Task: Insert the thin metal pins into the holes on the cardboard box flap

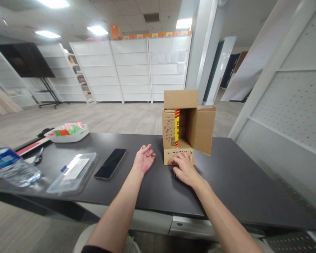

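An upright cardboard box [169, 130] faces me with its flaps spread and its inside showing. Small round metal heads dot its left panel, and a row of dark dots runs along the lower flap [180, 152]. My right hand [184, 167] rests against that lower flap, fingers bent and drawn together; what they pinch is hidden. A few thin metal points [175, 173] show below the flap, beside the thumb. To the left of the box, my left hand [145, 159] is turned palm up above the table, its fingers loosely curled and holding nothing.
On the dark table [239, 175] lie a black phone [111, 163] and a clear plastic case [73, 173]. Farther left are a water bottle [12, 165] and a white basket [68, 136] with colourful contents. A perforated panel [292, 105] stands along the right.
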`<state>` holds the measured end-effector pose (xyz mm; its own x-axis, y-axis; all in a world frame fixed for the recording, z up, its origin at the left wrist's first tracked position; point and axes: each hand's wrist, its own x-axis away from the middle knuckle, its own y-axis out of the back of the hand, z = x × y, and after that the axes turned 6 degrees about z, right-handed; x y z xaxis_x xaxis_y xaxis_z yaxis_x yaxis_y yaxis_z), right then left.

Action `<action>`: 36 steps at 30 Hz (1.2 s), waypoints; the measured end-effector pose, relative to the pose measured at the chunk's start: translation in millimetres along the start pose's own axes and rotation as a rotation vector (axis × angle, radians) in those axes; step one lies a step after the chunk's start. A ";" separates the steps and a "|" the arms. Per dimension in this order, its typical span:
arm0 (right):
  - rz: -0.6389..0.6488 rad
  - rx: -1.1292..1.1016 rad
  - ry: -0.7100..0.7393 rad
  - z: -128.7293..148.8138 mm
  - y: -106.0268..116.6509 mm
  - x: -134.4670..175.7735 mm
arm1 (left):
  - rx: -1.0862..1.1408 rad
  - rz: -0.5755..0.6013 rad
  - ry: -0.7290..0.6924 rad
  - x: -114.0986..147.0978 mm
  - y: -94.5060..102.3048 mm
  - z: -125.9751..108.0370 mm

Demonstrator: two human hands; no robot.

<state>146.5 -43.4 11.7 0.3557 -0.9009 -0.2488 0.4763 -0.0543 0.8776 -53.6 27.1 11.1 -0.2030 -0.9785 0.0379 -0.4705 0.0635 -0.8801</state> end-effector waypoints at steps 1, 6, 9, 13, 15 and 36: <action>0.000 -0.002 0.002 -0.1 0.1 0.1 | 0.000 0.001 0.000 0.0 0.0 -0.1; -0.009 0.005 -0.003 0.8 -0.6 0.1 | -0.004 -0.002 -0.002 0.9 -1.7 -0.5; -0.008 0.010 -0.015 2.6 -0.4 -0.4 | -0.003 -0.006 -0.004 1.3 -2.6 -0.5; -0.007 0.007 -0.019 4.8 0.5 -0.6 | -0.004 0.002 -0.004 1.0 -2.5 -0.4; -0.005 0.003 -0.014 5.4 0.8 -0.3 | -0.004 0.002 -0.004 1.0 -2.3 -0.4; 0.072 0.043 0.127 22.7 4.2 3.5 | -0.014 0.009 0.000 1.9 -3.1 -0.9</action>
<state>131.5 -56.6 23.8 0.4883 -0.8412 -0.2321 0.4122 -0.0122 0.9110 -53.3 25.3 14.4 -0.2073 -0.9778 0.0295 -0.4803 0.0754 -0.8739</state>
